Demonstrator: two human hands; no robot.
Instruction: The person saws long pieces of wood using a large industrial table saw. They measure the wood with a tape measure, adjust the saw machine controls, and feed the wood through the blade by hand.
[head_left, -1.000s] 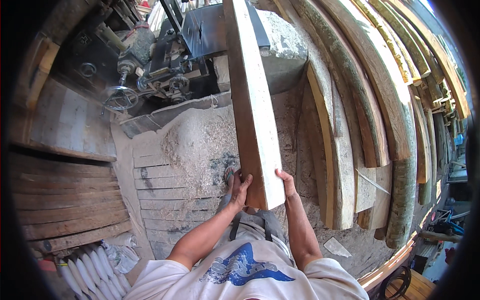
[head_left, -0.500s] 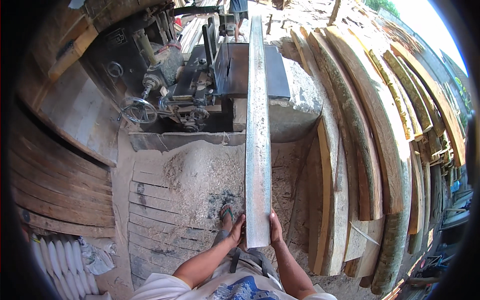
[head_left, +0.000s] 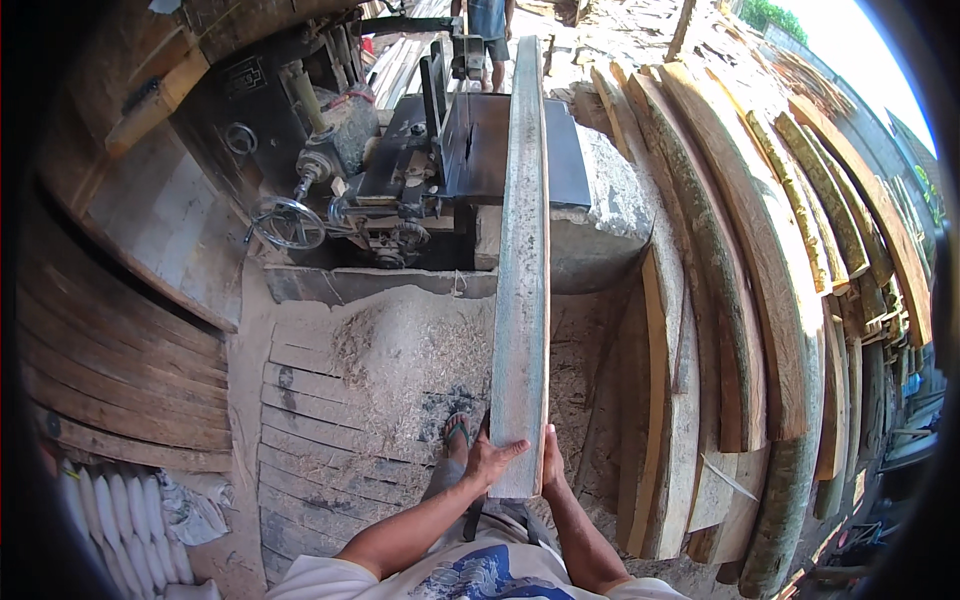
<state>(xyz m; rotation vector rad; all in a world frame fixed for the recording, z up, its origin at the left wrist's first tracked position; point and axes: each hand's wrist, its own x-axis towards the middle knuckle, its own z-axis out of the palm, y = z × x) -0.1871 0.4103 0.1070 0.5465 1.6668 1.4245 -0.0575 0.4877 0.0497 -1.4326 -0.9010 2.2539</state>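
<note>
A long sawn wooden beam [head_left: 521,300] stretches away from me, its far end over the dark metal saw table [head_left: 568,165]. My left hand [head_left: 492,460] grips the near end from the left, with the thumb lying across the top face. On the right edge my right hand [head_left: 553,465] presses against the side of the same beam, its fingers partly hidden beneath. The beam is tilted slightly, so its pale right side shows. Left of the beam stands the upright black fence and guide [head_left: 435,110] of the machine.
A large saw machine with a metal handwheel [head_left: 288,222] stands ahead left. Sawdust [head_left: 420,340] is heaped on the plank floor. Thick timber slabs [head_left: 740,240] are stacked along my right. White sacks [head_left: 125,520] lie at lower left. Another person [head_left: 487,30] stands beyond the table.
The beam has rolled a little, showing its right side. My left thumb has come over its top. The person beyond shows more, nearer the table.
</note>
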